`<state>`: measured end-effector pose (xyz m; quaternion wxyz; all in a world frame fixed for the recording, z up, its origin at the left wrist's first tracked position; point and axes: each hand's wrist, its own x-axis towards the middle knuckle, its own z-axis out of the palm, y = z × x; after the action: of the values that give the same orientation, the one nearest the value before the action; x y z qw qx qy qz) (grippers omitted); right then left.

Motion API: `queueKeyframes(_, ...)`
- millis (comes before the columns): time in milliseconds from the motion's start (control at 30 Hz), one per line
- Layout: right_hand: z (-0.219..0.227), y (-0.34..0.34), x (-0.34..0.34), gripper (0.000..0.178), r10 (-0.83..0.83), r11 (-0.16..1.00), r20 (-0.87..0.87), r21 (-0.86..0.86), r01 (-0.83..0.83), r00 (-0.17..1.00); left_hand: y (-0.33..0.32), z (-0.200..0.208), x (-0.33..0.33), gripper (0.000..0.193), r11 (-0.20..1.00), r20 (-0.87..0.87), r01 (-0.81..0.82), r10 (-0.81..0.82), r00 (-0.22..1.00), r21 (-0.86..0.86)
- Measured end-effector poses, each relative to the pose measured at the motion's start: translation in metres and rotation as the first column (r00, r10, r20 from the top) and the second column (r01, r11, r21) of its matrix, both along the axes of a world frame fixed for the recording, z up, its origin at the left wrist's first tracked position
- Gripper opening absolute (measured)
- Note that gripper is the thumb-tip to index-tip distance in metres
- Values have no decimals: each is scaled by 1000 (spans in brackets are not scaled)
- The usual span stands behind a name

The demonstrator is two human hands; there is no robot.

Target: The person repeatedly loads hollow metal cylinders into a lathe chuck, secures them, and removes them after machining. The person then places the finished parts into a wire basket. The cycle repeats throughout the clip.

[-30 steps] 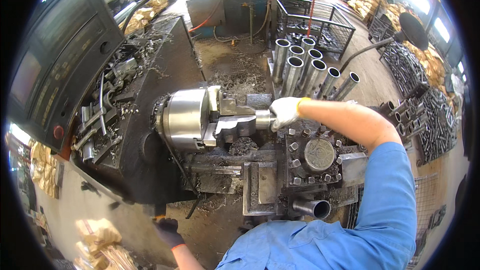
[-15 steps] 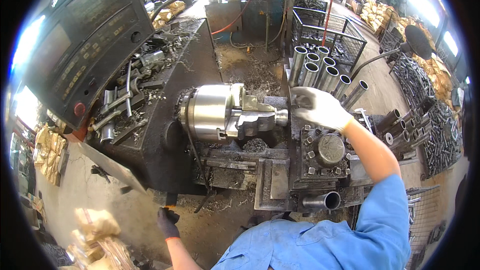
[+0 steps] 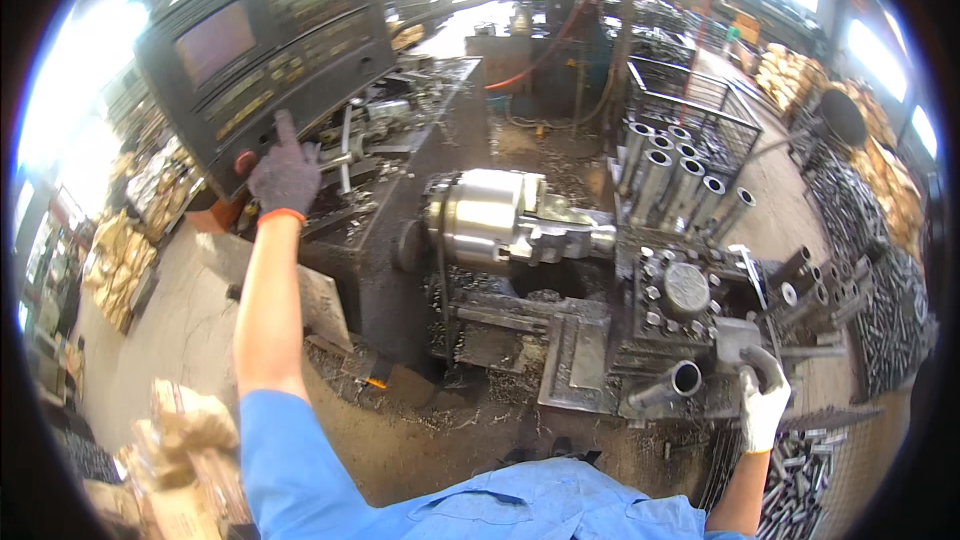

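My left hand (image 3: 284, 176), in a dark glove with an orange cuff, reaches to the lathe's control panel (image 3: 290, 70). Its index finger is stretched toward the panel's lower buttons, beside a red knob (image 3: 246, 162); whether it touches one I cannot tell. The hand holds nothing. My right hand (image 3: 764, 402), in a white glove with grey fingers, is low on the right beside a flat metal block (image 3: 737, 338). Its fingers are curved and apart, with nothing visible in them. Between the hands, a shiny chuck (image 3: 484, 216) has its jaws (image 3: 550, 230) around a metal workpiece (image 3: 602, 238).
A bolted tool post (image 3: 686, 288) stands right of the chuck, with a short tube (image 3: 668, 386) lying in front. Upright steel tubes (image 3: 690, 180) stand behind it. Wrenches (image 3: 346, 150) and chips lie on the headstock. Wrapped bundles (image 3: 180, 440) are at lower left.
My left hand has risen from low beside the machine to the control panel. My right hand has left the workpiece's end and dropped to the right of the tool post. The view has shifted left.
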<state>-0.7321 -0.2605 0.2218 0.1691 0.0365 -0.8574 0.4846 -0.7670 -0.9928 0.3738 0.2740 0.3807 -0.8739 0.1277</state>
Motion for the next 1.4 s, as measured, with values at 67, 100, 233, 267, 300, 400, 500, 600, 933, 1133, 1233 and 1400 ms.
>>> queueKeyframes(67,-3,7,16,31,-32,999,-20,-38,31,999,-11,14,-12,71,981,169,-129,104,980,148)
queueKeyframes(100,-5,11,23,30,-46,999,-31,-2,46,998,-5,18,-11,71,995,75,-81,76,994,60)
queueKeyframes(233,-26,29,39,30,-1,1000,9,-17,2,1000,88,-15,30,63,947,-269,283,-314,910,-151)
queueKeyframes(267,-35,32,40,35,19,1000,15,-1,-19,1000,126,-42,51,60,853,-363,465,-522,772,-238)
queueKeyframes(300,-43,35,39,38,54,998,43,-24,-53,998,165,-74,73,56,757,-351,608,-651,673,-240)
queueKeyframes(400,-66,38,31,46,192,972,161,-165,-166,968,281,-189,136,49,598,-293,798,-752,591,76)
queueKeyframes(500,-74,28,11,51,298,954,238,-79,-288,924,365,-277,211,48,413,39,217,-529,848,884)
queueKeyframes(600,-73,3,-7,62,480,877,283,-146,-457,831,409,-311,279,49,259,70,54,-446,892,964)
queueKeyframes(933,-70,-170,79,59,799,578,75,177,-796,597,457,-320,479,55,304,5,-4,-4,1000,953)
queueKeyframes(1133,-71,-297,290,55,964,-22,266,127,-992,12,531,-339,679,53,289,-19,-175,562,827,941)
queueKeyframes(1233,-76,-317,404,56,870,-434,326,156,-887,-369,595,-355,770,49,117,69,-314,850,523,942)
queueKeyframes(1400,-82,-316,574,52,451,-892,373,221,-395,-811,741,-401,850,44,67,-191,-328,912,-362,942)
